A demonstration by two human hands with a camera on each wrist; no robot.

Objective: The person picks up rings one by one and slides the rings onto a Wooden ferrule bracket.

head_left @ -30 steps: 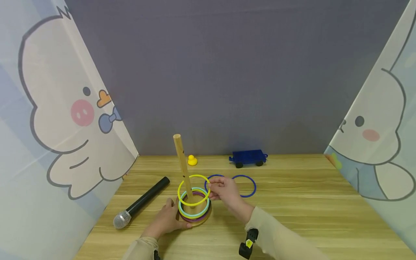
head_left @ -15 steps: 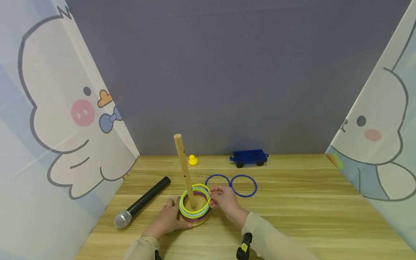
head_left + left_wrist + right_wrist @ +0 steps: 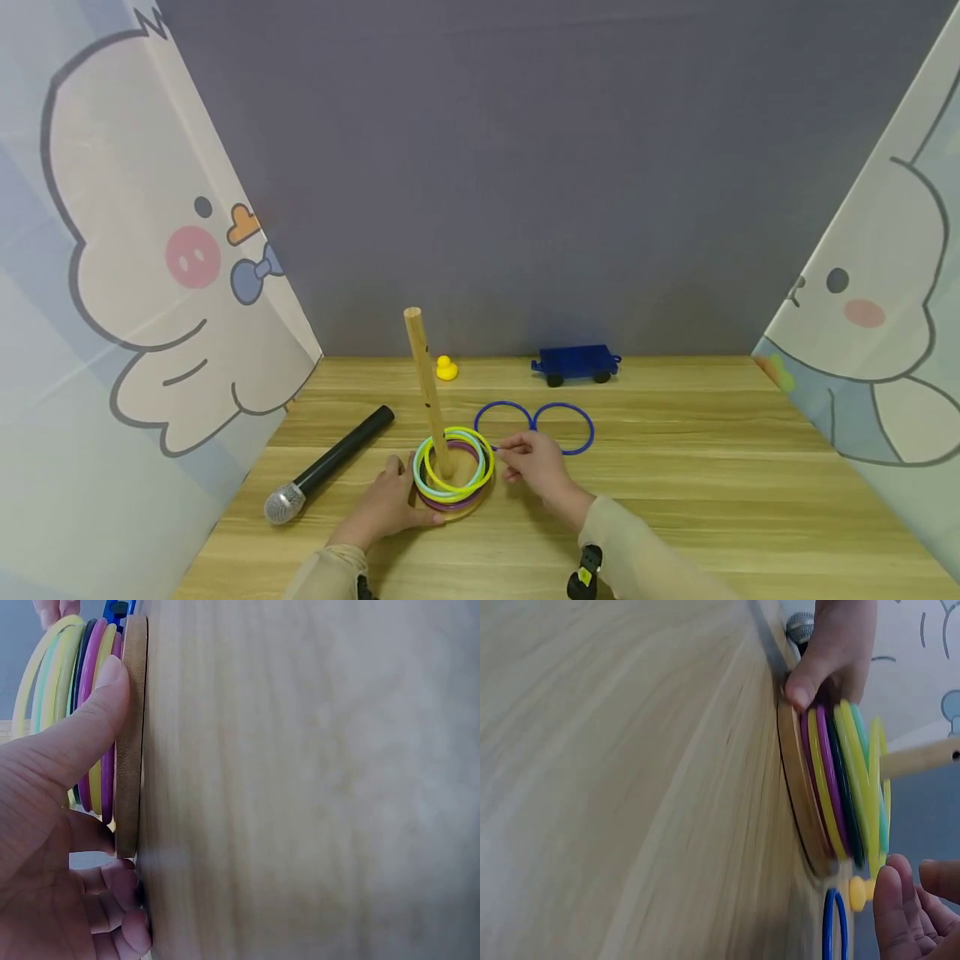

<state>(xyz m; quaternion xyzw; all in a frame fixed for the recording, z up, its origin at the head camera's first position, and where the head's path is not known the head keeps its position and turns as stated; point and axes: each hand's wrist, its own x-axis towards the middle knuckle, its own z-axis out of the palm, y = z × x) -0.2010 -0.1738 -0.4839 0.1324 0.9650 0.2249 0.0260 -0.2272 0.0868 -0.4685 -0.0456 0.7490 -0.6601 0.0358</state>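
**Right of the peg, a free hand beside two blue rings**

On the table (image 3: pixel 675 500), in the head view, the peg (image 3: pixel 424 387) rises from a round wooden base (image 3: pixel 459 511) and leans a little to the left at its top. A stack of rings (image 3: pixel 453 468) lies round its foot, a yellow one uppermost and tilted. The left hand (image 3: pixel 390 504) grips the base from its left side, thumb on top at the rim. The right hand (image 3: pixel 538 468) sits just right of the stack, apart from it, fingers loosely curled and holding nothing. Two blue rings (image 3: pixel 534 427) lie flat and touching each other just beyond that hand, toward the back wall; it is by far the nearer hand to them. A microphone (image 3: pixel 330 475) lies slantwise to the left; a duck (image 3: pixel 446 367) and a blue cart (image 3: pixel 575 365) stand well back.

In the left wrist view, the thumb (image 3: pixel 90 727) presses on the base's edge (image 3: pixel 133 735), with the stacked rings just behind it and the other fingers curled under.

In the right wrist view, the right hand's fingertips (image 3: pixel 900 915) hover near the top yellow ring (image 3: pixel 875 802) without touching, loosely bent. One blue ring (image 3: pixel 832 926) shows edge-on just below, near those fingers. The peg runs off to the right.
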